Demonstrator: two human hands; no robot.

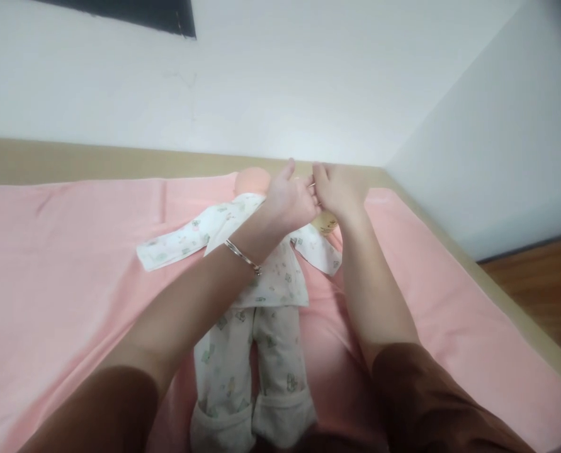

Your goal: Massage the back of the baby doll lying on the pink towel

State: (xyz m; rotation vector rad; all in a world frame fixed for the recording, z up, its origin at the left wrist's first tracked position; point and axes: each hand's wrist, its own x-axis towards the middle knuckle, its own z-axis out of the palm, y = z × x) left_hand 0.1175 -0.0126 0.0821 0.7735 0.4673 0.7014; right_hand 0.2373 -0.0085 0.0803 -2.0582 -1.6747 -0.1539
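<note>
My left hand is raised above the upper body of a doll, palm turned upward, thumb sticking up and fingers curled. Against its fingertips lies my right hand, back side up, its fingers bent down. The fingers of both hands meet and look hooked together; whether anything small is between them is hidden. Below, the doll lies on its back with a bare orange-pink head. It wears a white printed top and matching trousers with turned-up cuffs. My left forearm crosses over the top.
A pink sheet covers the padded surface, whose beige edge runs along a white wall. Partly behind my right hand is a yellow patterned thing. Wooden flooring shows at the right. A dark panel is at the upper left.
</note>
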